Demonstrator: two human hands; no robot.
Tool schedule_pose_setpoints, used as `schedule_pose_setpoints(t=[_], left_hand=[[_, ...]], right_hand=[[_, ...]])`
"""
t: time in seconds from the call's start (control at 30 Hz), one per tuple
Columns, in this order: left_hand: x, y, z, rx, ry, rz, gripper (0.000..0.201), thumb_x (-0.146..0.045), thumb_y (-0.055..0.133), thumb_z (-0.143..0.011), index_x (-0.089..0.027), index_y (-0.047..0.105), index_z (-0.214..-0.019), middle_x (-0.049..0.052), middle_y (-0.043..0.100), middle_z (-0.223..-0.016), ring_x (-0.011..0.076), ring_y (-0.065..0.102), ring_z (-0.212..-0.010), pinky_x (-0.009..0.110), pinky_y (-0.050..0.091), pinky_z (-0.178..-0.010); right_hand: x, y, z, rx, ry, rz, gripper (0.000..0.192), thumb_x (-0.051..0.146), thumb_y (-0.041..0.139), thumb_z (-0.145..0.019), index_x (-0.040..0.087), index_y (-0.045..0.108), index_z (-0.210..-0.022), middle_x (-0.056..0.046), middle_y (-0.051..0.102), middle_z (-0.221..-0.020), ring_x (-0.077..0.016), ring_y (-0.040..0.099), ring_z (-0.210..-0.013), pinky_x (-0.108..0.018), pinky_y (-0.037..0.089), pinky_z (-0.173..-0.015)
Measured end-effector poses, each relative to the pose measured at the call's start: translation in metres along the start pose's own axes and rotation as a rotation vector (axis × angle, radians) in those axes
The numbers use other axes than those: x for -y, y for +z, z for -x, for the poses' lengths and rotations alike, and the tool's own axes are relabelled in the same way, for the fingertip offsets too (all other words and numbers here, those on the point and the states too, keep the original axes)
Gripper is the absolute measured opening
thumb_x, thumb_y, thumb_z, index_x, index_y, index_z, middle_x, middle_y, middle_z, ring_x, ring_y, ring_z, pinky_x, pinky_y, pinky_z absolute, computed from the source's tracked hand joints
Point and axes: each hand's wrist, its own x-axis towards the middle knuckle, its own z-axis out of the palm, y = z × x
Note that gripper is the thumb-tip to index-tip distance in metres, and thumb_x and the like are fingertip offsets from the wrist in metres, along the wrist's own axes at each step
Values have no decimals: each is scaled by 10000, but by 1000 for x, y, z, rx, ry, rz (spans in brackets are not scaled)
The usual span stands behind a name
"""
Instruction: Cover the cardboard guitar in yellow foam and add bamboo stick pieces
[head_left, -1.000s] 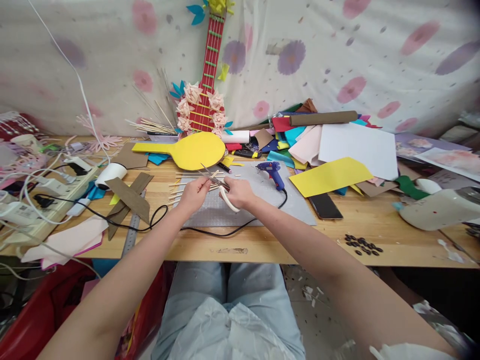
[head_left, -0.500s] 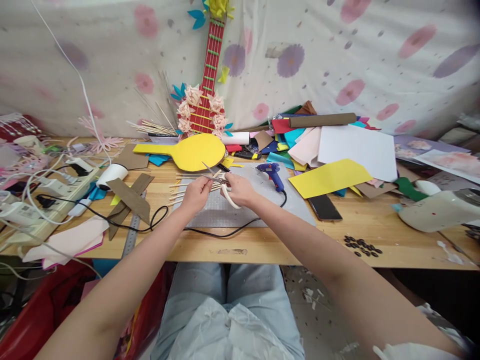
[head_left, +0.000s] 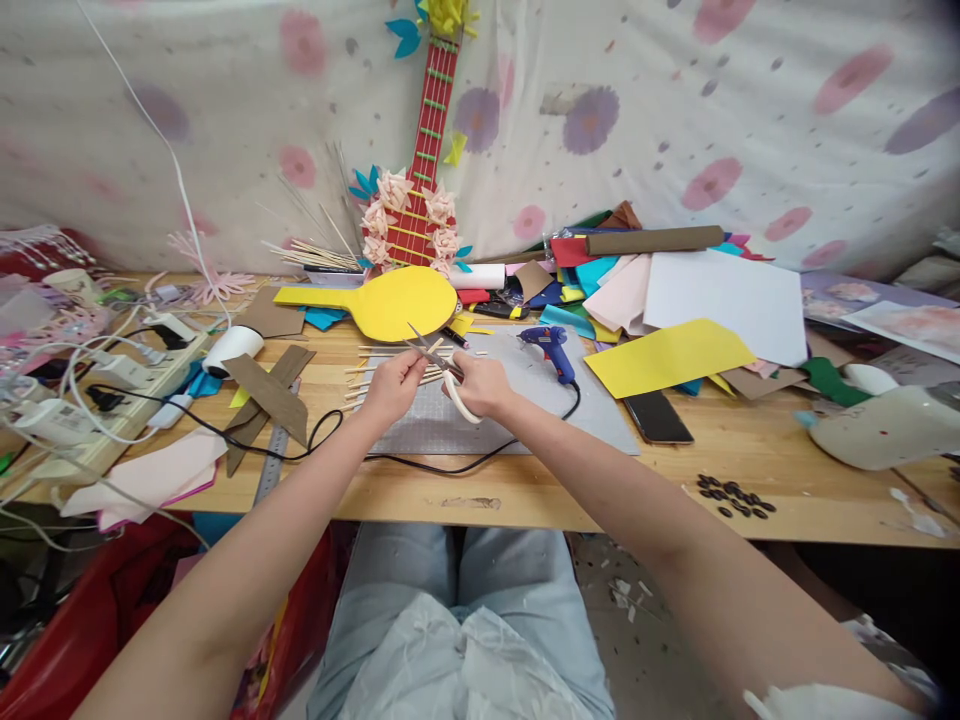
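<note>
My right hand (head_left: pixel 484 384) grips a pair of scissors (head_left: pixel 460 398) with white handles, its pointed blades reaching up and left past my left fingers. In a pinch, my left hand (head_left: pixel 396 386) holds a thin wooden stick (head_left: pixel 434 346) close against the blades; part of it is hidden by the fingers. Several pale wooden sticks (head_left: pixel 358 371) lie side by side at the left edge of the grey cutting mat (head_left: pixel 600 425), beneath my hands. Just beyond them rests a yellow guitar-shaped cutout (head_left: pixel 405 303).
A blue glue gun (head_left: pixel 553 350) lies on the mat, its black cable looping along the front. Right of it are a phone (head_left: pixel 658 416), a yellow sheet (head_left: pixel 671 357) and small dark discs (head_left: pixel 735 495). A decorated red guitar (head_left: pixel 414 225) leans at the back; a power strip (head_left: pixel 120 400) stands left.
The whole view has shifted slightly, so things appear a little further right. The scissors have turned slightly in my right hand; both hands stay together over the mat.
</note>
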Motion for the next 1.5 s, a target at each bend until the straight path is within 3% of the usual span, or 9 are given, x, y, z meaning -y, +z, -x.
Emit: schedule_pose_setpoints(t=[0.23,0.47,0.73,0.93,1.07,1.3,1.5], left_hand=[[7,2,-6,147,0,157,267,-307,414,-809,-171,460,-584,-22,436,-535,98,395,-516,230,311,-522],[0,2,-13,91,-16,215,261,-374,426,-789,-163,527,-672,-15,439,-560,102,368,-533,232,301,-514],[2,6,-11,78,-15,160,258,-354,439,-797,-156,567,-690,-20,455,-558,101,390,-545,230,296,-517],[-2,6,-12,323,-217,513,285,-425,522,-739,-149,593,-751,-47,339,-486,70,273,-442,221,200,-432],[-6,3,-11,425,-307,598,312,-453,583,-701,-147,597,-761,-56,315,-482,51,217,-414,221,135,-413],[-4,3,-12,363,-351,636,288,-434,605,-703,-149,567,-723,-63,313,-474,43,225,-393,213,129,-401],[1,10,-13,320,-287,545,264,-409,541,-748,-148,574,-728,-59,324,-470,58,240,-406,223,166,-403]], right_hand=[[-11,-5,0,-11,-137,-1,216,343,462,-777,193,527,-919,-51,661,-930,-174,586,-813,-252,318,-628],[-6,-14,-2,-21,-47,35,223,392,447,-802,219,547,-899,-36,675,-869,-185,599,-804,-257,316,-615],[-11,-3,1,-43,-44,41,235,394,433,-801,206,557,-870,-46,669,-839,-193,598,-790,-264,326,-631],[-21,-3,1,-35,-148,-20,209,333,451,-785,194,533,-918,-41,654,-904,-166,574,-819,-235,337,-678],[-23,0,3,-46,-167,-33,201,336,442,-780,189,540,-875,-37,652,-849,-165,568,-770,-239,322,-651],[-23,7,6,-72,-89,-12,228,365,455,-754,186,569,-837,-28,668,-792,-164,576,-704,-251,270,-580],[-21,6,3,-10,-63,11,274,411,450,-779,188,572,-881,-40,675,-854,-180,592,-761,-256,289,-590]])
